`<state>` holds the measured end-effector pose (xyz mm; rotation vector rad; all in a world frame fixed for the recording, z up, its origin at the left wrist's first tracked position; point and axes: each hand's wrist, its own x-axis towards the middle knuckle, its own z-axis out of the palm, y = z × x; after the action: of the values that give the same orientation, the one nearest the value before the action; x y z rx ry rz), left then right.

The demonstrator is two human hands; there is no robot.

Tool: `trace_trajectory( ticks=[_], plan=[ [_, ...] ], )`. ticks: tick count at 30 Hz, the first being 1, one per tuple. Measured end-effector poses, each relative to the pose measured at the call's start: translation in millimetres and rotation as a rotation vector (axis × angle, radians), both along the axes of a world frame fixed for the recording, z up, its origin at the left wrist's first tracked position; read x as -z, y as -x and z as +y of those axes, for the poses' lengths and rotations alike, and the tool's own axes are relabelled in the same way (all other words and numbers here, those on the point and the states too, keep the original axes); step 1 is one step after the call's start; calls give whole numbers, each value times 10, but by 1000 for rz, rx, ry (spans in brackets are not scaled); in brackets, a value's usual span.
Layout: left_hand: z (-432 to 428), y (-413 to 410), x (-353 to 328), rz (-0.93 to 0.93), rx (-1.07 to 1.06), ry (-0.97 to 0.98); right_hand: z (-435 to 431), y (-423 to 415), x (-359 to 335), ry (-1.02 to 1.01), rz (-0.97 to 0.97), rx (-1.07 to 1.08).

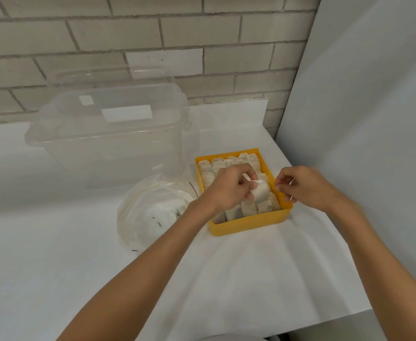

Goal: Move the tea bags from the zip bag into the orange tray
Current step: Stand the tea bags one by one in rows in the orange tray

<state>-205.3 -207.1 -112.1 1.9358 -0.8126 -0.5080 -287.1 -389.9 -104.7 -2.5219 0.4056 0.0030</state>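
Observation:
The orange tray (248, 223) sits on the white table, packed with rows of pale tea bags (218, 164). Over its middle, my left hand (229, 187) pinches one tea bag (335, 190) upright above the others. My right hand (303, 184) hovers over the tray's right wall with thumb and fingers pinched together; a thin string or tag may be between them, too small to tell. The clear zip bag (152, 212) lies just left of the tray, crumpled, with several white tea bags still inside.
A large clear plastic tub (108, 134) stands behind the zip bag at the left, against a grey brick wall. A white panel (362, 107) rises to the right of the tray. The table's right edge (364, 313) runs near my right forearm.

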Motion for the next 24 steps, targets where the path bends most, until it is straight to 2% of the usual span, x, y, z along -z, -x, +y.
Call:
trace_trajectory(
  ticks=[5, 11, 18, 21, 24],
  plan=[
    [-360, 49, 98, 62, 51, -75, -54, 39, 49, 16, -35, 36],
    [-618, 16, 196, 295, 53, -163, -132, 102, 77, 24, -49, 77],
    [-682, -10, 175, 470, 65, -234, -185, 161, 101, -3, -43, 105],
    [-699, -26, 252, 333, 45, -282, -190, 160, 113, -4, -43, 102],
    [-711, -45, 365, -2, 17, -327, -192, 142, 130, 3, -46, 101]
  ],
)
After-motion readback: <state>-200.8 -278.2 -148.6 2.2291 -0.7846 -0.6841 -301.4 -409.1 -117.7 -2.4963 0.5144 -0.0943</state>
